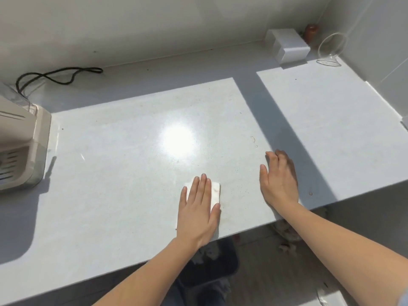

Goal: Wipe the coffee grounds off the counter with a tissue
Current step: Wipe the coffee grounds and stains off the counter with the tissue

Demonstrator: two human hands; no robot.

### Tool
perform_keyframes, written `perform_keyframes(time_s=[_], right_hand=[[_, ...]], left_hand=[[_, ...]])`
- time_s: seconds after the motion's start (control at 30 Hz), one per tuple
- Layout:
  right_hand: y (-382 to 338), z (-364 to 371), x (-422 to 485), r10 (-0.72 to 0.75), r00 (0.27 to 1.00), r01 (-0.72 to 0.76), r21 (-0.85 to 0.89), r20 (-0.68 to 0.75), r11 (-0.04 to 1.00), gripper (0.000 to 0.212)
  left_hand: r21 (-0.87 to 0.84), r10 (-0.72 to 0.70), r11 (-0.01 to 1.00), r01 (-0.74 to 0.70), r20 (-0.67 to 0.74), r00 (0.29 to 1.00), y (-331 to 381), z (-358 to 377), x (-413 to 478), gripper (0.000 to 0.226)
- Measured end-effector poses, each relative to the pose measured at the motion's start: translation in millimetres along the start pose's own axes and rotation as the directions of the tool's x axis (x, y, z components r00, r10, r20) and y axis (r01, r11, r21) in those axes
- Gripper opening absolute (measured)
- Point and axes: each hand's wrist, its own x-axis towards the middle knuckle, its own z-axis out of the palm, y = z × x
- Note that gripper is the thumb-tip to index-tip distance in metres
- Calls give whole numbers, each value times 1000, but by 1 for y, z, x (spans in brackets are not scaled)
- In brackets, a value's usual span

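Note:
A folded white tissue [215, 193] with a brownish stain lies on the pale counter [123, 164] near its front edge. My left hand [198, 208] presses flat on it, fingers together and pointing away. My right hand [279, 177] rests palm down to the right, fingers slightly curled. White slivers of what looks like a second tissue [278, 214] show under its wrist and fingertips. Fine brown coffee grounds [254, 139] speckle the counter, with a small curl beyond the right hand and a ring mark [310, 193] near the front right edge.
A beige coffee machine [19, 146] stands at the left edge, with a black cord [59, 74] behind it. At the back right are a white box [289, 46] and a tipped clear glass [331, 48]. Below the counter stands a dark bin [212, 268]. Crumpled tissues [287, 234] lie on the floor.

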Motion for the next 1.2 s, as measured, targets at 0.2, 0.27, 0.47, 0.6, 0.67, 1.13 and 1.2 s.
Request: perform_keyframes(time_s=[0.2,0.27,0.47,0.6,0.67,1.13,1.2], right_hand=[[1,-1,1,-2,1000,2,1,4,1000,38],[0,-2,0,-6,1000,6,5,-3,1000,37],[2,-1,1,2,1000,-2,17,5,1000,39],[2,1,2,-5,1000,5,5,2,1000,40],[3,1,1,-14,1000,14,0,-5,1000,39],[3,3,1,-30,998,30,0,-46,1000,38],[3,3,1,-30,998,30,3,-48,1000,37]], left_hand=[[-16,0,1000,0,-2,1000,24,10,-5,61],[-5,-13,1000,13,-8,1000,14,7,-6,61],[-26,-246,969,244,-111,963,-53,-22,12,61],[11,-180,983,182,-98,979,-47,-20,20,64],[52,-73,996,75,-50,996,-35,-16,23,63],[107,481,861,-497,147,864,40,10,-19,58],[95,532,831,-548,152,833,39,11,-29,68]])
